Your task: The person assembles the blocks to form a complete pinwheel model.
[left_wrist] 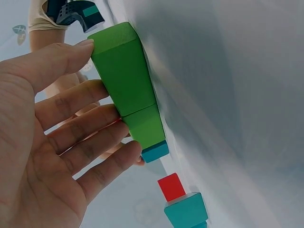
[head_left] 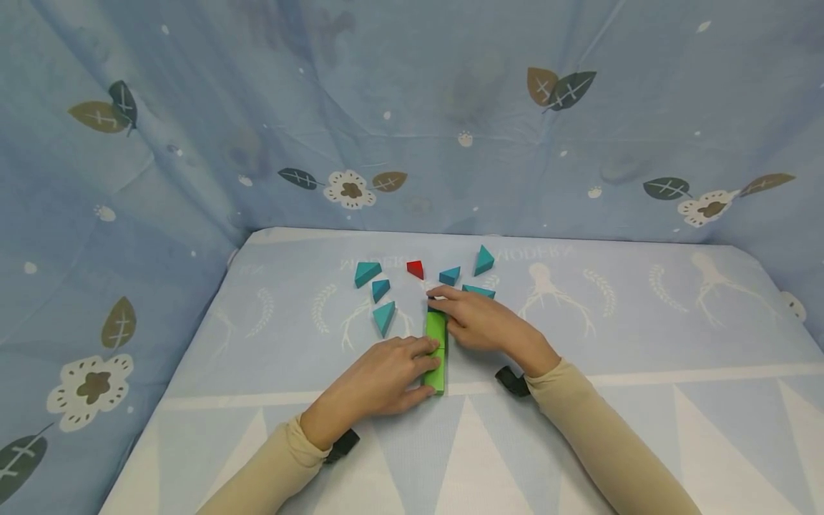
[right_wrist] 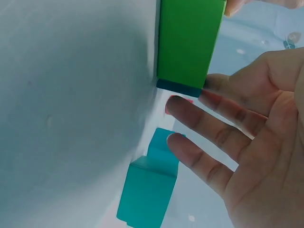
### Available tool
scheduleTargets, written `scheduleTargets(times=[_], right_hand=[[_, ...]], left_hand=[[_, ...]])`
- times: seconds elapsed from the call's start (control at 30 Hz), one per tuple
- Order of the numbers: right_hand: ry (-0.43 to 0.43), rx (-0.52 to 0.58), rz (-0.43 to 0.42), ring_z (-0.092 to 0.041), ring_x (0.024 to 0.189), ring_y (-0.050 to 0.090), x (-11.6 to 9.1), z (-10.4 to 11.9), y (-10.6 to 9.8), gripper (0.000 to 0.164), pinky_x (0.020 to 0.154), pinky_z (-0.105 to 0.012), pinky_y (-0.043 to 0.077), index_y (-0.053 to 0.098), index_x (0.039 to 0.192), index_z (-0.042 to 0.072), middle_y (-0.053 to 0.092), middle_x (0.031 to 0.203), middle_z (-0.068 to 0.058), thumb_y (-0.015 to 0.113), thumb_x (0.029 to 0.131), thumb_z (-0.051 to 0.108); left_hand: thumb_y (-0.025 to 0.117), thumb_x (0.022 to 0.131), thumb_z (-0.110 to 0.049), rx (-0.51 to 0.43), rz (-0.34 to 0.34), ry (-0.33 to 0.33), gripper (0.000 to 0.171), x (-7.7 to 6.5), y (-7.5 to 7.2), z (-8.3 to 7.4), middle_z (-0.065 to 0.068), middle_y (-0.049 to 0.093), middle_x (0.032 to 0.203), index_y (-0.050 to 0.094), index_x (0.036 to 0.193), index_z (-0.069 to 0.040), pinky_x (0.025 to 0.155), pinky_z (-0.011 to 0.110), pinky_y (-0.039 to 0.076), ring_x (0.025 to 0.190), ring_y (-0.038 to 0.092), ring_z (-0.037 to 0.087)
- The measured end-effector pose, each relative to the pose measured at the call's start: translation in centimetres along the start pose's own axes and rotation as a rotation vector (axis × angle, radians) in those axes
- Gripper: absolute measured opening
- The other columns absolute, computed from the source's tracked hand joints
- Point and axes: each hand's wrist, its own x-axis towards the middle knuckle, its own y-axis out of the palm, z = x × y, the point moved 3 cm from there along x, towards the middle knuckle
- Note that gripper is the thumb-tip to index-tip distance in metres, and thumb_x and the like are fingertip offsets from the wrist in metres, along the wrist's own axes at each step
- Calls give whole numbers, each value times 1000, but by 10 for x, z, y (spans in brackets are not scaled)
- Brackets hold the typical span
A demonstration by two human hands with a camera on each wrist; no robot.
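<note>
Two green blocks (head_left: 435, 368) stand end to end in a row on the cloth. My left hand (head_left: 395, 375) lies along their left side, fingers nearly straight, with fingertips and thumb touching the green faces. At the far end of the row sits a small blue-teal block (left_wrist: 156, 151), mostly covered by fingers in the head view. My right hand (head_left: 486, 322) pinches this block, with the thumb (right_wrist: 216, 81) by its corner and the index finger reaching behind it. The other right fingers stretch out, apart from the blocks.
Teal triangular blocks (head_left: 384, 317) lie left of the row, with a smaller blue one (head_left: 380, 289) beyond. A red block (head_left: 415, 269) lies farther back. More teal blocks (head_left: 483, 260) are scattered at the right. A patterned cloth wall (head_left: 412, 179) rises behind the table.
</note>
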Motion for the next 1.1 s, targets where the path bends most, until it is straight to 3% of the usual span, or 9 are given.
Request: scheduleTargets(times=[0.2, 1.1], right_hand=[[-8, 25, -40, -26, 134, 49, -2, 0, -5, 44, 106, -42, 45, 55, 138, 4, 50, 146, -6, 46, 94, 2], [5, 65, 26, -22, 132, 51, 0, 1, 2, 44, 102, -38, 47, 55, 139, 3, 48, 147, -6, 47, 95, 6]], left_hand=[[72, 87, -37, 14, 7, 2, 37, 0, 1, 0, 1, 63, 129, 73, 116, -14, 99, 31, 50, 118, 61, 17], [73, 87, -38, 25, -1, 3, 37, 0, 1, 0, 1, 63, 128, 73, 116, -15, 97, 32, 51, 117, 61, 17]])
